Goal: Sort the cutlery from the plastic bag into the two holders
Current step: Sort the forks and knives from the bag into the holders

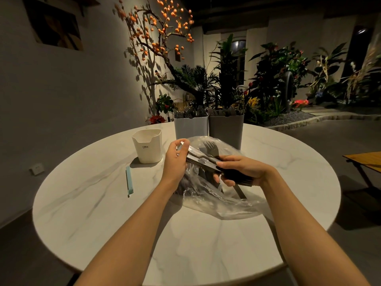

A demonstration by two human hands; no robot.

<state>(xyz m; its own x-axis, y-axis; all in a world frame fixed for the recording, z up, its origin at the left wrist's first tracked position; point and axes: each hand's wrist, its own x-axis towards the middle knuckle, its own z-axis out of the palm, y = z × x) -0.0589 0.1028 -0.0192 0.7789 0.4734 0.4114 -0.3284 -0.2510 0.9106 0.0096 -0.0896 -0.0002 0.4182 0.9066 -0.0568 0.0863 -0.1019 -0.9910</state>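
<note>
From the head camera: a round marble table (pixel 103 203), and above its middle a bundle of cutlery (pixel 203 161) held clear of the clear plastic bag (pixel 216 203), which lies crumpled under and behind both hands. Right hand (pixel 239 170) wrapped round the dark handle ends, fingers curled and clamped on the bundle. Left hand (pixel 177 155) at the far, shiny end, fingers bent round the tips, thumb on top, seemingly picking out a piece. One fork (pixel 211 148) visible through the plastic behind the bundle, tines up. Further back, side by side and touching, a pale grey holder (pixel 190 129) and a darker grey holder (pixel 225 131), both already bristling with cutlery. To the left, well apart from these, a cream tub (pixel 147 146), contents not visible; near it, flat on the table, a light blue clip (pixel 129 180). Probable step: separating the bundle by type before dropping into the holders. Risks: a loose grip at the left end letting pieces slide out and clatter down; plastic snagging on tines and dragging along; mixed types landing in one holder, since dim light makes telling forks from knives hard.
</note>
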